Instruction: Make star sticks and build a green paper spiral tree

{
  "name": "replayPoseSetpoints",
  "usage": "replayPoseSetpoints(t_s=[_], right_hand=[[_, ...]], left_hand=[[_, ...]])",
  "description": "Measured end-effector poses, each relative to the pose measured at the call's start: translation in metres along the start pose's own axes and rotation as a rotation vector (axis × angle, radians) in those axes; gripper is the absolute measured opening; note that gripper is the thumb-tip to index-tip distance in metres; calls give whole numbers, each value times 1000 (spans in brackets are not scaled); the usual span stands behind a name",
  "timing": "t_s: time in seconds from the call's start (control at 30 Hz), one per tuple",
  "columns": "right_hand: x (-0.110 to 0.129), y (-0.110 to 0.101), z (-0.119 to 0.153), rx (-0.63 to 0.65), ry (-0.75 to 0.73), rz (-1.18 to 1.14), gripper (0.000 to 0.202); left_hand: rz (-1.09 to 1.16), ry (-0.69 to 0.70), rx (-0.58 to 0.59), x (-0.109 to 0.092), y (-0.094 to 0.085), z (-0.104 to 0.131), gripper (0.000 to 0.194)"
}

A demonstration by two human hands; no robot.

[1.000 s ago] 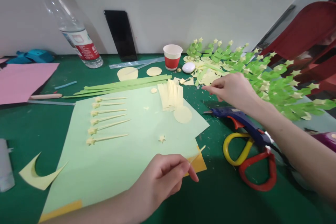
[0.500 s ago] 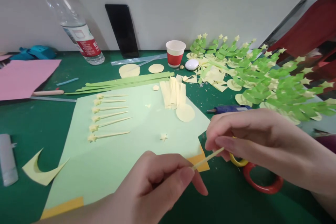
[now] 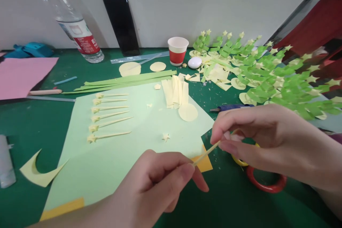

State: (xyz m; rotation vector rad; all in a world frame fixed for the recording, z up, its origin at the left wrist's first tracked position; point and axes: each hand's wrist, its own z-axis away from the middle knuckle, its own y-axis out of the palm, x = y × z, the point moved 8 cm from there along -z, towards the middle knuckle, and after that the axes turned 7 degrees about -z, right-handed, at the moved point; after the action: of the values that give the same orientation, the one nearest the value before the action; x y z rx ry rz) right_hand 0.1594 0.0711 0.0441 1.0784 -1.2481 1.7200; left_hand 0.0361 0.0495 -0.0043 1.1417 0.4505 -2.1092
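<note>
A thin pale-yellow paper stick (image 3: 206,154) stretches at a slant between my two hands. Its lower end is pinched between the thumb and forefinger of my left hand (image 3: 157,181). At the upper end, the thumb and fingertips of my right hand (image 3: 263,146) are closed on the tip. Below and left of the stick lies a light green sheet (image 3: 101,171). On that sheet rest a small loose paper star (image 3: 166,137) and a row of several star-topped sticks (image 3: 113,134). Pale-yellow strips (image 3: 167,94) and a paper disc (image 3: 188,112) lie farther back.
Scissors with a red handle (image 3: 267,188) lie partly under my right hand, near a blue pen-like tool (image 3: 232,107). Green paper plants with stars (image 3: 283,78) crowd the right. A paper cup (image 3: 177,57), a phone (image 3: 121,26) and a bottle (image 3: 85,41) stand along the wall.
My right thumb and fingertips have moved slightly down the stick and closed on its upper end. My left hand keeps its pinch. The whole view has shifted a little.
</note>
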Motion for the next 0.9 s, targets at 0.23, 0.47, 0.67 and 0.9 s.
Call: replayPoseSetpoints(t_s=[0.23,0.47,0.67,0.9], right_hand=[[0,1,-1,-5,-16,0,10],[1,1,1,-23,-24,17,10],[-7,3,1,-33,23,-2,12],[-9,5,1,37,142,-7,14]], left_hand=[[-33,-15,-1,-4,-1,1,25],[-99,-82,-45,-6,-1,3,25],[-175,-20,-68,-10,-1,1,23],[-226,-1,-144,-13,-8,3,25]])
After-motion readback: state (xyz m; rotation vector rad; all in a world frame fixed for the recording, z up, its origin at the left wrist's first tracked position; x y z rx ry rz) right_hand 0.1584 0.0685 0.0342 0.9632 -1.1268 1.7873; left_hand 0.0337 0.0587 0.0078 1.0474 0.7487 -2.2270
